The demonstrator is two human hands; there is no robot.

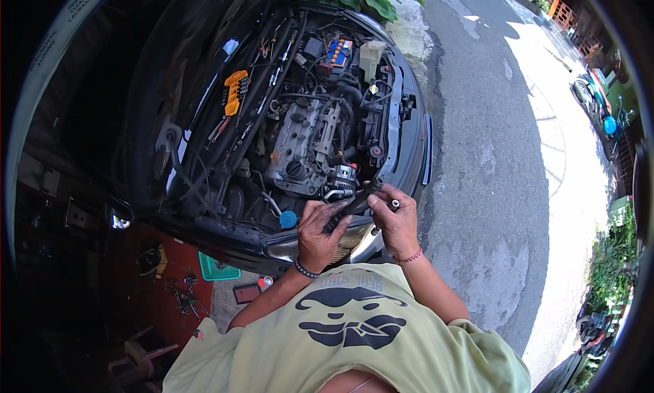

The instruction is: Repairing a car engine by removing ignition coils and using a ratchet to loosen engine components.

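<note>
Hands at lower centre of frame, over the car's front edge. Left hand (pixel 317 235) curls round the lower end of a dark elongated part (pixel 355 203); right hand (pixel 398 224) pinches a slim rod (pixel 394 205) between thumb and fingers, close beside the part's upper end. Whether the right thumb also presses on the part: cannot tell.

Progress, as judged: access is done, the hood being raised and the engine (pixel 300 137) exposed at centre. Handling is midway: part and rod are both up in the hands, clear of the engine, neither seated anywhere. How much remains cannot be read from this view.

Part: black, matt, longer than wide, lying aslant with its rounded end toward upper right; the lower end is hidden by fingers. Rod: dark, with a bright metal tip; full outline obscured.

Outward: blue cap (pixel 288 219) just left of the hands; battery (pixel 339 54) at upper centre; orange socket holder (pixel 236 93) and red-handled tool (pixel 219 129) lie upper left of the engine. At lower left, a green tray (pixel 202 265) and loose metal tools (pixel 184 297) rest at ground level.
</note>
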